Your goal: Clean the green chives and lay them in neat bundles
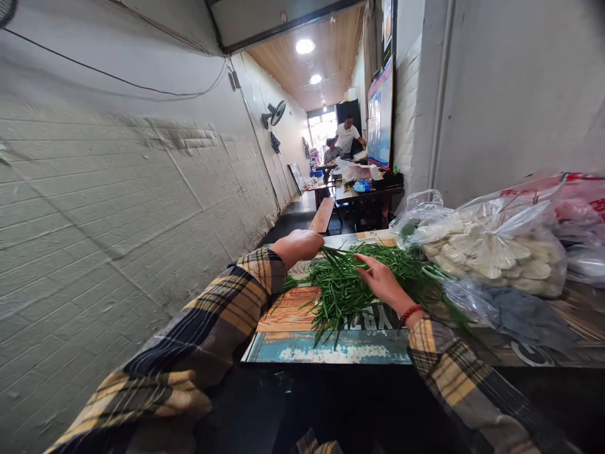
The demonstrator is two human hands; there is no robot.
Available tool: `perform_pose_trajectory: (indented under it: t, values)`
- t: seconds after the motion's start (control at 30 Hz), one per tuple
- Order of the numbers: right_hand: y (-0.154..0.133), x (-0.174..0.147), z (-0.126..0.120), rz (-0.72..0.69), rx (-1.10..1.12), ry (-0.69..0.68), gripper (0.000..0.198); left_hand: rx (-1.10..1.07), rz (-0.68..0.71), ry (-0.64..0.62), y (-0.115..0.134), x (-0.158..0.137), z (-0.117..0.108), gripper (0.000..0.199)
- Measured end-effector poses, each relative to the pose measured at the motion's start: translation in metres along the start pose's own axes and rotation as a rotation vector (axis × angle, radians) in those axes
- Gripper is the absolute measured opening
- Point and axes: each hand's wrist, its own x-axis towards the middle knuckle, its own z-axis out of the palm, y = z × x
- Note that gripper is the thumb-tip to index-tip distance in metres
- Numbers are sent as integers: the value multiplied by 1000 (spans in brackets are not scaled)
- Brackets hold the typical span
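Observation:
A heap of long green chives [345, 287] lies spread over the patterned tabletop [288, 309]. My left hand [300, 244] is closed around a small bundle of chives at the heap's back left, with the stalks sticking out to the right. At the right side of the heap, my right hand [379, 279] has its fingers stretched out and apart, the index finger pointing toward the bundle. It appears to hold nothing; whether its fingertips touch the stalks I cannot tell. A red bead bracelet [411, 314] circles the right wrist.
Clear plastic bags of pale flat pieces [496, 252] stand to the right, beside a grey cloth [534, 315]. A white brick wall [142, 183] runs along the left. Farther back are a dark table [352, 195] with bags and two people, one in a white shirt [347, 137].

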Motion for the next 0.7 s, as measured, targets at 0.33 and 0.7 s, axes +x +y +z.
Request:
perform_pose_trajectory:
  t: [0.33,0.7]
  values:
    - [-10,6,-27,-8,-193,-54,36,6,-7,55,-22,-20,29,27]
    - [-19,13,-82,135,-451,95,32,-314,-166,-87,-59,-20,55,18]
